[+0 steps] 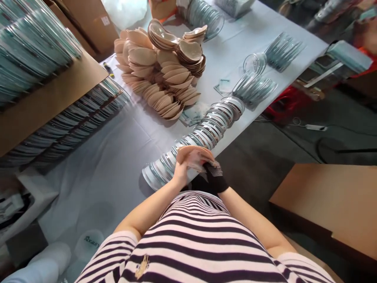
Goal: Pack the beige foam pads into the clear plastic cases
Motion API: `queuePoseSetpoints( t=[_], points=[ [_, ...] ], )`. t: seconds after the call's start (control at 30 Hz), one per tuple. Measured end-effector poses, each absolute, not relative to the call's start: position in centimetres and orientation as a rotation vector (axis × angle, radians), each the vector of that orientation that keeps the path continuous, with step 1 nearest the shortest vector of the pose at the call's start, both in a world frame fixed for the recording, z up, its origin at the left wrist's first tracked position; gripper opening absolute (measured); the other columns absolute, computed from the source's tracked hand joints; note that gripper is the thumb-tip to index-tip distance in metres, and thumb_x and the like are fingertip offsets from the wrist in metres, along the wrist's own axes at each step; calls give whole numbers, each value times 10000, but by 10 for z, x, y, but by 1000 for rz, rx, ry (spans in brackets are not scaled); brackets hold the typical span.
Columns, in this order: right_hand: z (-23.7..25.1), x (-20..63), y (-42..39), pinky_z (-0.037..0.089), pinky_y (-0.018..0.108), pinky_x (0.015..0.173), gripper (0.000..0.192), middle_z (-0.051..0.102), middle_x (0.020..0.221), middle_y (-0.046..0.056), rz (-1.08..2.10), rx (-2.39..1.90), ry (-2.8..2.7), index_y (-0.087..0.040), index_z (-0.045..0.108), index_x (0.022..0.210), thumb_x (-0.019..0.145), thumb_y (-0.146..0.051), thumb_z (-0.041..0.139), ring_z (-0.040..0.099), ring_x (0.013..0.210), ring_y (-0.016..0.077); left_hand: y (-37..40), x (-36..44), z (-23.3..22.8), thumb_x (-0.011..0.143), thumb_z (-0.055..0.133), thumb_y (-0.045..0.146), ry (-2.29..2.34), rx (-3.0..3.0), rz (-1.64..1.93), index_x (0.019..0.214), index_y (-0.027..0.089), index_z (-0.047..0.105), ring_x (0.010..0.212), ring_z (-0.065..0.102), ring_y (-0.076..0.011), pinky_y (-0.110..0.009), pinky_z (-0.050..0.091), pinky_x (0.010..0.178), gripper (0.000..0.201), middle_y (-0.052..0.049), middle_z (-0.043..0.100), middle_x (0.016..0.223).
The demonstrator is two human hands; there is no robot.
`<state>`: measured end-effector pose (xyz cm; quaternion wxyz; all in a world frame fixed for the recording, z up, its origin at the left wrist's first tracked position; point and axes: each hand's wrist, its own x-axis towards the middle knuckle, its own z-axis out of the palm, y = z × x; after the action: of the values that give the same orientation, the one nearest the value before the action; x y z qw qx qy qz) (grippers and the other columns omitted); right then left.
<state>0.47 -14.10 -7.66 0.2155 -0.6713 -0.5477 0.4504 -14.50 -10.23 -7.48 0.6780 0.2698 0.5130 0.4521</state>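
Note:
In the head view, my bare left hand [182, 168] grips a beige bra cup [194, 150] in front of my body. My right hand [212, 171], in a dark glove or wrist cover, is at the cup's near side. Its fingers are smeared by motion, and something pale and shiny blurs between the hands, too unclear to name. Just beyond the hands, a long row of round clear cases with pale inserts [203, 129] runs diagonally along the table edge. Further off lies a large heap of beige bra cups [173, 74], several stacked with shiny inner sides up.
Stacks of clear plastic shells [32, 47] rise at left on a cardboard sheet [59, 92]. More clear shells [253, 88] stand along the white-covered table [118, 165]. Printed cards [193, 114] lie by the heap. A cardboard box [330, 204] is at right.

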Motion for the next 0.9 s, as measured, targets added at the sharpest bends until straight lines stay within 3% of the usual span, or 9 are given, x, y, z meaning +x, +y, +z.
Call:
queuePoseSetpoints(
  t=[0.13,0.27,0.4,0.53,0.63,0.73,0.9],
  points=[
    [-88,50,-143,540,480,895,344,707,1009,165,596,-2096,-957,-153,640,1017,906,-396,424,674,948,287,-47,-161,-89,914,570,338,1169,1608,918,1037,221,695,1119,614,-234,-408,450,1031,210,-69,694,1131],
    [-92,60,-151,513,500,939,366,682,1062,170,268,-2050,-877,-155,638,1073,859,-421,507,644,1027,304,-9,-161,-106,892,577,245,935,2352,449,1010,220,703,1111,617,-249,-421,440,1030,174,-66,716,1107],
    [-99,45,-158,519,461,952,373,682,1092,138,247,-1935,-1109,-168,630,1183,888,-361,510,652,1029,274,-9,-156,-110,928,516,253,877,2576,194,1133,236,684,1202,581,-254,-424,410,1044,265,-65,712,1193],
    [-113,31,-163,541,449,919,387,691,1055,127,199,-1981,-1165,-167,629,1207,903,-362,489,666,983,266,-19,-155,-105,923,535,349,930,2650,112,1319,231,586,1317,492,-288,-441,382,1039,416,-81,598,1403],
    [-120,29,-169,537,445,937,398,687,1107,130,169,-1999,-1163,-177,613,1237,914,-359,471,660,1025,265,-22,-155,-102,925,525,405,943,2666,65,1369,213,538,1327,470,-305,-436,371,1028,484,-93,571,1427],
    [-123,31,-173,522,446,968,401,682,1137,130,191,-1993,-1169,-185,598,1265,925,-349,466,652,1057,263,-22,-153,-102,916,536,429,960,2661,24,1301,213,582,1299,478,-315,-439,369,1016,443,-113,608,1353],
    [-122,24,-173,518,435,966,431,657,1186,150,203,-2037,-1099,-173,570,1312,939,-333,428,638,1072,264,-19,-145,-104,852,629,483,975,2667,19,1020,213,664,1180,523,-326,-478,352,1029,319,-125,675,1106]
  ],
)
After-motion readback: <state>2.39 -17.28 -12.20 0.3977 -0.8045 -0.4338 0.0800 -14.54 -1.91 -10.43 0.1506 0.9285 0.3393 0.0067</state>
